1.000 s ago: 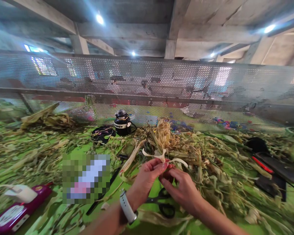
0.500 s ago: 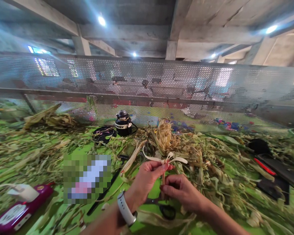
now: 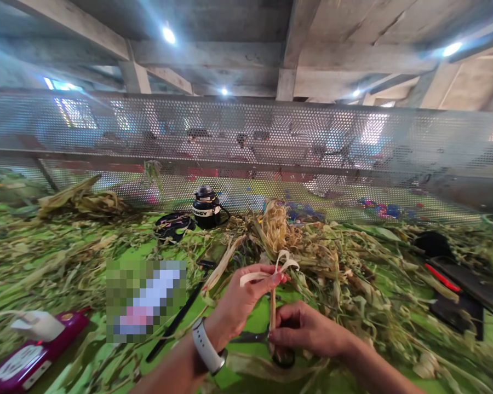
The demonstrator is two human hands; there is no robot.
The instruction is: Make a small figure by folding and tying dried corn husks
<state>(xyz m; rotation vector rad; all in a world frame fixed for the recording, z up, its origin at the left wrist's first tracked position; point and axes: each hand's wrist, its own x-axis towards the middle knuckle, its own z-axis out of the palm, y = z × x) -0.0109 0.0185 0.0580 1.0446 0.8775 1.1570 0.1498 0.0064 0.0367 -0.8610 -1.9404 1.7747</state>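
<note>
My left hand (image 3: 244, 298), with a white watch on its wrist, pinches the top of a pale corn-husk strip (image 3: 273, 284) whose loose ends curl over my fingertips. Below it my right hand (image 3: 302, 331) is closed round the lower end of the same strip, holding it taut and upright. Black-handled scissors (image 3: 267, 345) lie on the green table under my right hand, partly hidden by it. Both hands hover just above the table, in front of a heap of husks (image 3: 296, 241).
Dry corn husks cover the green table (image 3: 152, 249). A black jar (image 3: 206, 207) stands by the perforated metal screen (image 3: 246, 148) at the back. A magenta device (image 3: 28, 350) lies at lower left, dark flat objects (image 3: 456, 284) at right, and a black stick (image 3: 176, 323) beside a blurred patch.
My right hand has slid down the husk strip toward me, stretching it out. The strip's loose ends, spread sideways before, now curl together above my left fingertips.
</note>
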